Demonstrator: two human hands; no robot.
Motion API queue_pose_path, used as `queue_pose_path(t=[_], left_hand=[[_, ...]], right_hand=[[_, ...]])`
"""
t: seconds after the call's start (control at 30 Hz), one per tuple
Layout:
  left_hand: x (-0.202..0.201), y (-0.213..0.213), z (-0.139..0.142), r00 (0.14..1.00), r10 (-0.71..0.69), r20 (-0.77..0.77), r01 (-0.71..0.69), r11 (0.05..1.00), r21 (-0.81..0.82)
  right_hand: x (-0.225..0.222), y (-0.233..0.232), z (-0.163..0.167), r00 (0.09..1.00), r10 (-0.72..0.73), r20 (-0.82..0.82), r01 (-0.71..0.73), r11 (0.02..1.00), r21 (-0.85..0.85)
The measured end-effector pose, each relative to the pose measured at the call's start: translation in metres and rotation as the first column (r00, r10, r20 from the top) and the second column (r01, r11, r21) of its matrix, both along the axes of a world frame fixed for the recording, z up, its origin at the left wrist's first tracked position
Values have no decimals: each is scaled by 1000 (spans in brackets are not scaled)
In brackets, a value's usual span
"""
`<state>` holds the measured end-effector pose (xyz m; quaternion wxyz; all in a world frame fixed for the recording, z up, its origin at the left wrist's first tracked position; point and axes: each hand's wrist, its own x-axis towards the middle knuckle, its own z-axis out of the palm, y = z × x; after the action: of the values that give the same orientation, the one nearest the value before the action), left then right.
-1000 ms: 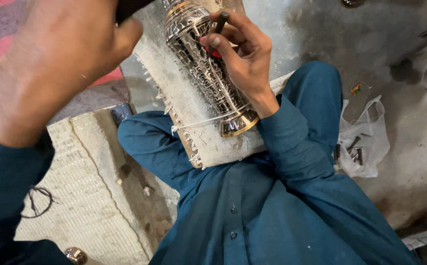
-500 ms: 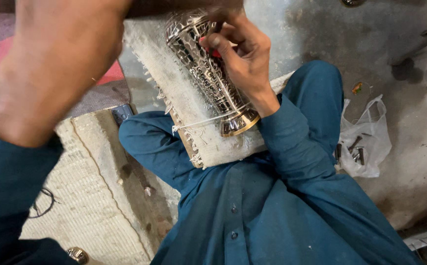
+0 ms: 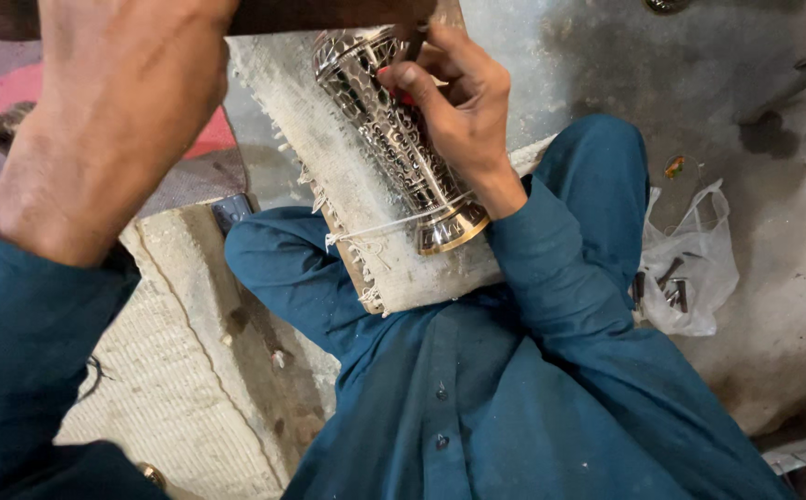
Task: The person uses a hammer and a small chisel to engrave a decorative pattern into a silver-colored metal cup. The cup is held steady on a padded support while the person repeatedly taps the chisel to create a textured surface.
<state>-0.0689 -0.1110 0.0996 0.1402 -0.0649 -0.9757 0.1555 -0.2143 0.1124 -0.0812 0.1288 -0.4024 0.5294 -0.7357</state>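
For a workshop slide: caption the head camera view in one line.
Right hand steadies a patterned silver metal vase on a cloth-wrapped board in the lap, while the raised left hand grips a dark wooden handle.

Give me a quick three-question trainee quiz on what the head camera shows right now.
1. True or false: the patterned metal vase lies on a pale cloth-covered pad across the person's lap.
2. Which hand presses a thin tool against the vase? A) left hand B) right hand C) neither
3. Fill in: the clear plastic bag on the floor holds small ____ pieces.

Key
1. True: the vase lies on its side on the pad.
2. B: the right hand rests on the vase, while the left hand is raised near the camera, gripping a dark wooden handle.
3. Metal.
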Motion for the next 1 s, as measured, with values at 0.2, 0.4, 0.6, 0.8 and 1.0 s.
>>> queue_pose_path(t=[0.2,0.4,0.6,0.8,1.0], left_hand=[[52,-12,-77,964,204,170,-264,669,695],[124,40,-203,841,324,434,-506,185,842],[124,58,-208,879,80,470,-474,259,841],[74,125,-133,963,265,-53,-113,571,813],[3,214,-129,973,-150,-178,231,703,673]], right_hand=[[-16,9,-7,885,12,466,84,979,-186],[-27,50,-10,793,-31,608,130,984,-120],[-20,63,-12,829,-52,557,96,994,-49],[-19,62,-10,853,-46,521,102,992,-79],[-19,65,-8,834,-51,550,105,992,-67]])
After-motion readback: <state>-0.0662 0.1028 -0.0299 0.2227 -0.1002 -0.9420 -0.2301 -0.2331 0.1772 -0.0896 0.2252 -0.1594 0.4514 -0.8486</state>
